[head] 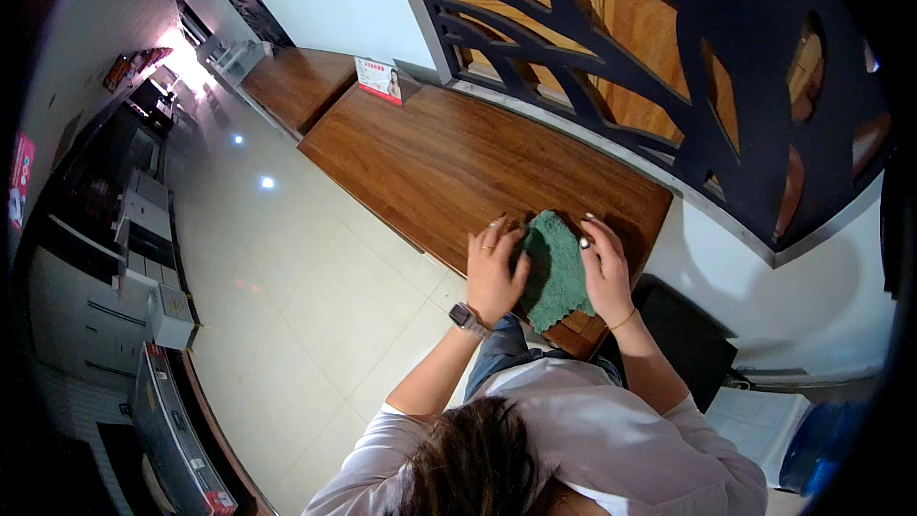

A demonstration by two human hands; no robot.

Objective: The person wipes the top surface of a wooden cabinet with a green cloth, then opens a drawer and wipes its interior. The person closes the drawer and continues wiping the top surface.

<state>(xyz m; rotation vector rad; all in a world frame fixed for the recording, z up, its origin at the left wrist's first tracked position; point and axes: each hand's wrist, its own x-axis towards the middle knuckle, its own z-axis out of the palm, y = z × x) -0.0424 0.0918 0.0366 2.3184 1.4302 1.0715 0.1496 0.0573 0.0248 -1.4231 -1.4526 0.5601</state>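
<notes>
A green cloth (555, 272) with a ragged edge lies at the near end of a brown wooden tabletop (444, 150), part of it hanging over the edge. On its left side rests my left hand (496, 269), fingers spread and bent, with a ring and a wristwatch (469, 319). My right hand (606, 269) is at the cloth's right side, its thumb and fingertips by the cloth's edge, with a thin bracelet at the wrist. Whether either hand pinches the fabric cannot be told.
A printed card stand (380, 81) is at the tabletop's far end, beside a second wooden top (301, 82). A black lattice screen (609, 50) borders the right. A black box-like object (680, 337) and a white box (756, 423) are at lower right. Tiled floor (322, 287) lies left.
</notes>
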